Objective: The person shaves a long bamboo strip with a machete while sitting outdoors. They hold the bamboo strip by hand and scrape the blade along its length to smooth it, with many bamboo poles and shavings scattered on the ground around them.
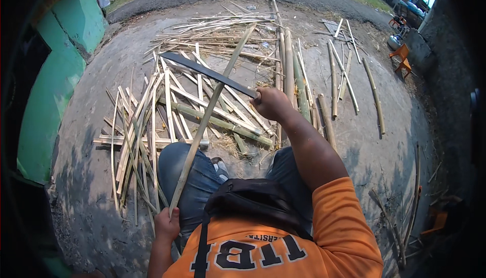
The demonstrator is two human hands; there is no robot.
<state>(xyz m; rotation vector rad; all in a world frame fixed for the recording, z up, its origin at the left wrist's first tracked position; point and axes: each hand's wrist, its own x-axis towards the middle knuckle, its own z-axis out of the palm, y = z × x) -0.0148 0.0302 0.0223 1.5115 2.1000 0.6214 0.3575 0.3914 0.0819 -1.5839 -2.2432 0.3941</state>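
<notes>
My right hand (272,104) is closed round the handle of a machete (195,66), whose long dark blade reaches out to the upper left. The blade crosses a long bamboo strip (202,126) partway along it; I cannot tell how deep the contact is. Beside my left knee, my left hand (167,223) grips the near end of that strip, which slants away to the upper right. Split bamboo slats (147,126) lie in a loose heap beyond my left hand. A green bamboo pole (217,121) rests on the ground just past my knees.
More thin strips (212,45) are spread farther off. Whole bamboo poles (289,68) lie lengthwise ahead, with others (373,95) to the right. A green wall (53,90) stands at the left, an orange chair (400,59) at the far right. A black bag (258,199) sits at my waist.
</notes>
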